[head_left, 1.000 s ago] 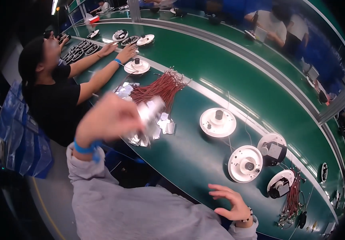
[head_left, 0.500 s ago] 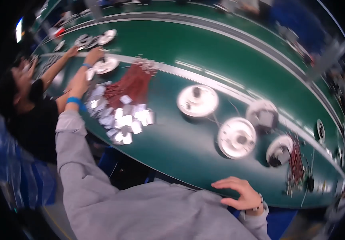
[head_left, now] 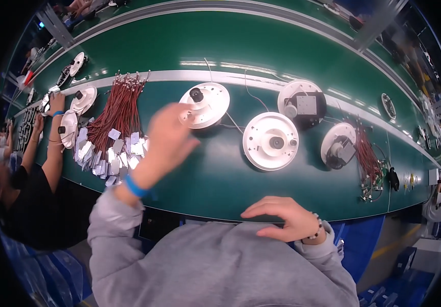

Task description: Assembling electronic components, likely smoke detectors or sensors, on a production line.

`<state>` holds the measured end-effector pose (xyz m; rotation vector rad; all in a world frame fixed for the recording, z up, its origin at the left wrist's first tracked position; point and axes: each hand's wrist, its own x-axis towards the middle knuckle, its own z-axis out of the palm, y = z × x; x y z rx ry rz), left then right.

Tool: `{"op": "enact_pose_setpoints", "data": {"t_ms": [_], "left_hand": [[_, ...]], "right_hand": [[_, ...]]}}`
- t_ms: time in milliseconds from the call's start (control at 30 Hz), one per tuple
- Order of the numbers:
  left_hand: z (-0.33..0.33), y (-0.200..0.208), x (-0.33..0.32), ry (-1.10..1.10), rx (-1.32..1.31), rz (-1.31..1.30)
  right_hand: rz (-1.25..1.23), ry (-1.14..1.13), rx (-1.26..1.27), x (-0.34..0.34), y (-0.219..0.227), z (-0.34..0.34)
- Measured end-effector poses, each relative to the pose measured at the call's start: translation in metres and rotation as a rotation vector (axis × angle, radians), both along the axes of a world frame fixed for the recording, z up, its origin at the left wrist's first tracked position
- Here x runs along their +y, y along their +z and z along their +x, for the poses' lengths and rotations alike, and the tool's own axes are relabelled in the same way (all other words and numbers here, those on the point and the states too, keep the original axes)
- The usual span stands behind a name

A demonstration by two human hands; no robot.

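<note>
My left hand, blurred by motion, is beside a white round housing with a black knob-like part. Its thumb and fingers are apart, and nothing shows between them; the fingertips overlap the housing's left rim, and I cannot tell if they touch. My right hand hovers or rests at the table's near edge, fingers stretched out, holding nothing. A second white round housing lies ahead of it. Behind that is a housing with a dark base and grey block; another similar housing tilts further right.
A bundle of dark red wires with silvery flat pieces lies to the left. More red wires lie at the right. A co-worker's arm reaches over white round parts at far left. A pale strip runs along the green table.
My left hand has come back from the far left, by the co-worker's parts, to the nearer white housing. My right hand stays near the table edge. The view has turned.
</note>
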<state>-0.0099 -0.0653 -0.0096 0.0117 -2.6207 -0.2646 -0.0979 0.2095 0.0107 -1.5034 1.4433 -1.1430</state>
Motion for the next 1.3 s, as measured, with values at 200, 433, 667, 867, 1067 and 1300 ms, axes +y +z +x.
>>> {"op": "enact_pose_setpoints", "data": {"t_ms": [200,433,667,867,1067,1300], "left_hand": [[-0.032,-0.043,0.008,0.112,0.191,0.040],[-0.003,0.006,-0.020,0.276,0.489,0.166],[0.017,0.037,0.001,0.182,0.696,0.212],[0.007,0.032,0.066,0.077,0.757,0.757],[0.020,-0.002,0.119,-0.113,0.495,0.781],[0.063,-0.011,0.133,-0.344,0.232,1.206]], "right_hand": [[-0.055,0.058,-0.065,-0.001,-0.003,0.018],[-0.084,0.124,-0.111,-0.012,-0.020,0.020],[-0.091,-0.079,0.063,-0.045,-0.027,0.022],[-0.173,-0.376,-0.097,-0.072,-0.016,0.029],[-0.677,-0.610,-0.544,-0.071,-0.013,0.009],[-0.523,-0.873,-0.041,-0.016,-0.025,0.027]]}}
